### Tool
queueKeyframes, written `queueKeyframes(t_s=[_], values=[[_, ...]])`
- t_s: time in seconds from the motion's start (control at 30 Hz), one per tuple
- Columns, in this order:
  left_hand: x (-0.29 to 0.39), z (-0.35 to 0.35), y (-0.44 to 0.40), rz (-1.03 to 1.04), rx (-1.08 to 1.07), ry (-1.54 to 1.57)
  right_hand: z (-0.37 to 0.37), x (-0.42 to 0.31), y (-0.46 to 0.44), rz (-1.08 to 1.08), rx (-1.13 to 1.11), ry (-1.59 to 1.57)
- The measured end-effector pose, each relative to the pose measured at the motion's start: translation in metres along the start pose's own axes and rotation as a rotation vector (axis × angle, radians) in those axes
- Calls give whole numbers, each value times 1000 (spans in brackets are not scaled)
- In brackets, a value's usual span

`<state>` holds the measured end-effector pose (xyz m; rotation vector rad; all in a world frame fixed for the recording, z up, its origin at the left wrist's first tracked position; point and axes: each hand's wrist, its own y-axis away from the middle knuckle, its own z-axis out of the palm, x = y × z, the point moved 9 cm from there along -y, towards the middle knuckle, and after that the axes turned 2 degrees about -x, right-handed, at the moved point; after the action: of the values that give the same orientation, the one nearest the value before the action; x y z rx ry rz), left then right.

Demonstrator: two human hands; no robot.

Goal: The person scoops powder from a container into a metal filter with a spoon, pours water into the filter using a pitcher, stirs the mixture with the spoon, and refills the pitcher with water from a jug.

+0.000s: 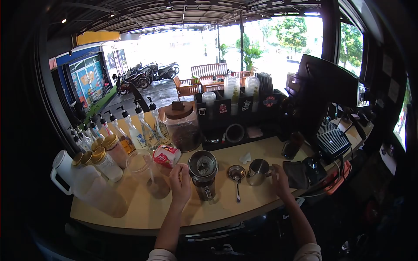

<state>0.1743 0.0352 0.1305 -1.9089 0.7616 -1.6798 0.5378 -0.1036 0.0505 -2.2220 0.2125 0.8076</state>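
At the counter's middle, a metal filter [203,164] with dark contents sits on top of a glass vessel [206,190]. My left hand [180,179] is beside the filter's left side, its fingers bent and drawn together; whether they hold anything is too small to tell. A metal pitcher [258,172] stands to the right, with my right hand [279,179] closed at its handle. Between the vessel and the pitcher lie a small metal dish [236,172] and a spoon [238,194]. A red and white packet [166,155] is just behind my left hand.
Clear plastic containers [140,163], lidded jars [106,164] and a white jug [62,171] occupy the left. Pump bottles [133,130] and a large jar [182,126] stand behind. At the back is a black cup organizer [235,114]; an espresso machine [331,132] is on the right.
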Motion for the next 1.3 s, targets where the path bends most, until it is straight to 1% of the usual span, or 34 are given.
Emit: queueKeyframes(t_s=[0.03,0.07,0.13,0.17,0.23,0.27,0.33,0.37,0.43,0.5,0.57,0.63,0.7,0.73,0.77,0.87,0.9,0.97,1.03,1.13,1.2,1.3], values=[[3,1,0,-10,-4,19,4,8,2,80,-32,-81],[5,1,1,-22,-7,37,5,8,5,82,-36,-82],[8,1,2,-52,-16,51,9,8,8,184,-36,-252],[7,2,2,-79,-25,68,11,12,7,185,-40,-255],[7,2,3,-72,-17,66,24,28,6,267,-99,-393],[7,0,4,-61,-12,66,29,30,7,266,-109,-398],[11,-3,3,-47,-6,34,29,26,2,271,0,-641],[15,-5,3,-30,-9,10,31,24,-3,269,-12,-647],[16,-10,4,-75,3,1,27,20,-14,204,-4,-641],[15,-12,4,-88,-7,28,29,14,-26,208,-3,-690],[17,-13,4,-87,-2,22,22,-18,-41,136,-53,-690],[18,-15,5,-87,3,15,19,-44,-55,117,-59,-697],[20,-16,5,-75,15,0,17,-86,-71,25,-150,-825],[20,-16,6,-77,20,-6,17,-100,-78,30,-160,-872],[20,-16,7,-79,13,-15,17,-110,-84,30,-167,-876],[15,-16,9,-105,13,-41,23,-139,-103,-96,-253,-799],[15,-17,9,-107,18,-44,24,-149,-108,-97,-259,-802],[18,-16,7,-99,8,-57,22,-178,-116,-175,-251,-826],[21,-16,5,-101,7,-64,30,-183,-123,-168,-282,-822],[21,-16,3,-101,-2,-69,32,-202,-127,-171,-324,-726],[21,-16,3,-99,-7,-67,31,-216,-128,-245,-323,-557],[19,-15,3,-111,-14,-58,41,-223,-129,-239,-375,-584]])
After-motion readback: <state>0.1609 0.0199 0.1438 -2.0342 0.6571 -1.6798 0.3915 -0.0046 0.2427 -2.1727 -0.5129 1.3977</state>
